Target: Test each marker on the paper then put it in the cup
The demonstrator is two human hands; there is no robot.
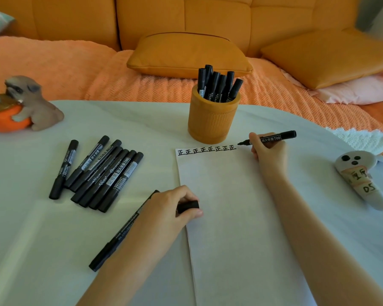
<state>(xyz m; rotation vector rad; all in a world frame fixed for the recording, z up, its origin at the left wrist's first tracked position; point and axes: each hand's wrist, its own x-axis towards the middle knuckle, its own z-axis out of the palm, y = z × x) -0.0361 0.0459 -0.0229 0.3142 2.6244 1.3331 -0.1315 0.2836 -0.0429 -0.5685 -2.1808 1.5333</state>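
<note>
Gripping uncapped marker (272, 138) in right hand (268, 151), tip beside last mark atop paper (230, 217), close to cup (212, 122); pinching cap (188, 206) in left hand (168, 206) at paper's edge, seemingly for recapping.

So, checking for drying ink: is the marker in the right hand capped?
No, the marker shows its bare tip, and the left hand holds a cap.

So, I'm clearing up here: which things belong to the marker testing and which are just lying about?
Job: paper, cup, open marker, cap, marker pile, lone marker.
Lying about: dog figurine, white toy, cushions.
</note>
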